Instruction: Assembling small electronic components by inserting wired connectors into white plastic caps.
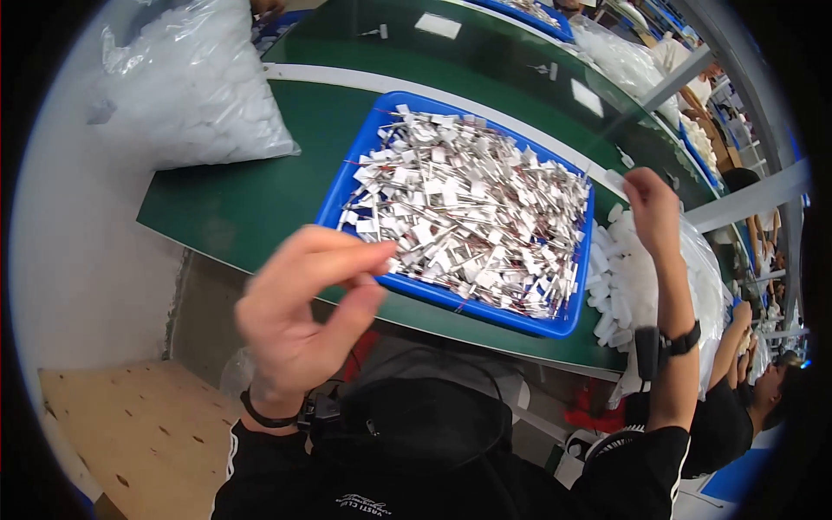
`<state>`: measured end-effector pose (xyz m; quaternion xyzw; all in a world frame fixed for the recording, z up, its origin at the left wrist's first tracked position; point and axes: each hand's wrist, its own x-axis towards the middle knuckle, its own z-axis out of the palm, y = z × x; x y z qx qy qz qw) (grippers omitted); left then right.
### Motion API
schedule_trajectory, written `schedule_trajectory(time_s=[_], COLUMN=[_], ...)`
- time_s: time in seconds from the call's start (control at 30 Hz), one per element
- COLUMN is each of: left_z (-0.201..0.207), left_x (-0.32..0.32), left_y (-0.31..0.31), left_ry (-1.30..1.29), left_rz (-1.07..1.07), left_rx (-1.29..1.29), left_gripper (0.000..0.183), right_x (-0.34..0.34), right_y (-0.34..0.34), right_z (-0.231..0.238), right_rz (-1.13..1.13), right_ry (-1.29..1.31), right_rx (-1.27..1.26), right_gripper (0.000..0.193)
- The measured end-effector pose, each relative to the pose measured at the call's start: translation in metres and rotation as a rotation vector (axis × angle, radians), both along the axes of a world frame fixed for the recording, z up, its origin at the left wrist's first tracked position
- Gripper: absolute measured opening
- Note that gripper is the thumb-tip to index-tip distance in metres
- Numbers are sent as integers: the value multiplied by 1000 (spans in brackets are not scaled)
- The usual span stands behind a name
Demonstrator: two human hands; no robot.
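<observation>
A blue tray [342,195] on the green table holds a heap of small white-tagged parts [468,208] with thin metal stems and reddish wires. My left hand [303,303] hovers over the tray's near left corner, thumb and index finger apart; I see nothing between them. Beyond the tray's right side, my right hand [656,208] is raised with fingers closed. A pale, blurred white plastic piece [614,179] shows at its fingertips. Below that hand, several white plastic tubes [609,299] spill from a clear bag [706,277] beside the tray.
A green belt [494,65] runs behind a pale rail [347,78], carrying a few small white parts [626,158]. A large bag of white pieces [191,95] stands at the far left. Grey metal posts [750,195] rise at the right, where another person [737,407] sits.
</observation>
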<state>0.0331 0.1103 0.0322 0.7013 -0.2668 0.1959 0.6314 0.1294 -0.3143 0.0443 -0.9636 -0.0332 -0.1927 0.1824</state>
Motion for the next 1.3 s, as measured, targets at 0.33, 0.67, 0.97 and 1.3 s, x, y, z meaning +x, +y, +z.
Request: schedule_trajectory(time_s=[0.33,0.67,0.97,1.3], left_z=[-33,-27,-41,-32], left_x=[-11,-15,-10,-15], left_y=[-24,-24,-27,-59], left_ry=[-80,170,371,655], left_rz=[-79,-101,-390,-367], left_rx=[234,-139,-527,-545], left_gripper=[52,31,20,29], right_x=[-96,-38,-64,-91], right_y=[193,182,148,131], right_z=[29,-10,-9,-9], right_rz=[598,570,236,189], right_ry=[596,91,334,58], right_rx=[629,63,622,447], right_gripper=[11,12,28,66])
